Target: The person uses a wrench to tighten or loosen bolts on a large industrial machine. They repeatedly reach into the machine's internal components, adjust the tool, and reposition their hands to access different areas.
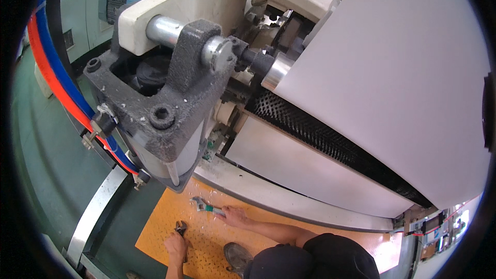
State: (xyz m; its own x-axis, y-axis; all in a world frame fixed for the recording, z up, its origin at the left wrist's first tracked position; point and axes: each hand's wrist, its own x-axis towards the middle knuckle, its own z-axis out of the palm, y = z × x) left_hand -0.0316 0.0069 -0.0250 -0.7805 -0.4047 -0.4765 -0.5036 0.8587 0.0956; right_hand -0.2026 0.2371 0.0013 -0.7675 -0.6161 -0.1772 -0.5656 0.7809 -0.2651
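Low over the yellow plate, my left hand (pixel 175 247) is closed around a dark adjustable wrench (pixel 181 227), whose jaw end sticks out above the fingers. To its right, my right hand (pixel 235 217) grips the handle end of a second adjustable wrench (pixel 199 204). This one has a silver head and a green band on its handle, and its head points left, away from my palm. The two tools are apart. Both lie at or just above the plate; I cannot tell whether they touch it.
The yellow tread plate (pixel 163 212) carries scattered white bits. Above it juts a dark metal cylinder bracket (pixel 170 98) with red and blue hoses (pixel 67 93). A large white roll (pixel 392 72) and a black textured roller (pixel 320 134) fill the right. My shoe (pixel 237 256) rests nearby.
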